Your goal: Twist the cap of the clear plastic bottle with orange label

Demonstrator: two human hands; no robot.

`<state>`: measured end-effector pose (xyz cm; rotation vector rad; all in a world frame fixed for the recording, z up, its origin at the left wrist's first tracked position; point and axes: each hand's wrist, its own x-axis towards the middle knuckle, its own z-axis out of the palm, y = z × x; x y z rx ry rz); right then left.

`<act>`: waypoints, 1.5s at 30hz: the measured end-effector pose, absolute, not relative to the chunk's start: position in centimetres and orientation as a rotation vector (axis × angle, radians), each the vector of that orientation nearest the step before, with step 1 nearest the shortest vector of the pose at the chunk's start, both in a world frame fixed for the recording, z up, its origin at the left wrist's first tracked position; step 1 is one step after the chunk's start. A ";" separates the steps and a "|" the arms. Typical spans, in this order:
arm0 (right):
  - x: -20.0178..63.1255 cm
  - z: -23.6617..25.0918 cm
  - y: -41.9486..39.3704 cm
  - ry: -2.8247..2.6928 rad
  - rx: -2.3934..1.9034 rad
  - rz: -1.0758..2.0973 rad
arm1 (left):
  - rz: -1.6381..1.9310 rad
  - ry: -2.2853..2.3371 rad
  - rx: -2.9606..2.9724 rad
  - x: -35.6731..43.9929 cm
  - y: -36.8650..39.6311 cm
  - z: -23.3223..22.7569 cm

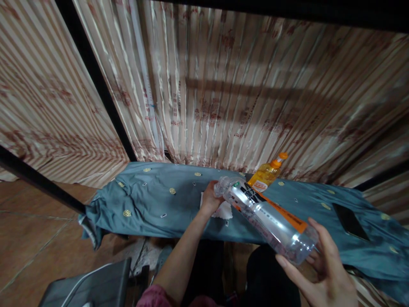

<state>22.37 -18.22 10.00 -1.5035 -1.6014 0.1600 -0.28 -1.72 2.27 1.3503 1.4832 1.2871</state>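
A large clear plastic bottle (pixel 266 217) with a silver and orange label is tilted in front of me, its neck to the upper left and its base to the lower right. At the neck end, my left hand (pixel 211 199) is closed round the bottle, its fingers partly hidden. My right hand (pixel 326 264) grips the base between thumb and fingers. Below my left hand, a crumpled white tissue (pixel 224 211) lies on the blue-green cloth (pixel 153 204). Behind the bottle stands an orange pump bottle (pixel 266 172) with yellow liquid.
A black phone (pixel 349 221) lies on the cloth at the right. Striped curtains (pixel 217 106) hang behind the cloth-covered surface, with dark metal posts (pixel 99 85) at the left. At the lower left is a dark grey box-like object (pixel 92 285) with a white cable across it.
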 end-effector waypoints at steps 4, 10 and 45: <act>22.8 9.7 -18.3 -1.625 -1.499 0.191 | 1.305 1.474 1.355 -0.3 -1.7 2.0; 23.3 8.8 -18.4 -1.598 -1.510 0.225 | 1.331 1.460 1.326 -0.2 -1.7 2.2; 20.5 10.9 -19.0 -1.695 -1.433 -0.082 | 1.398 1.399 1.224 0.5 -1.7 2.3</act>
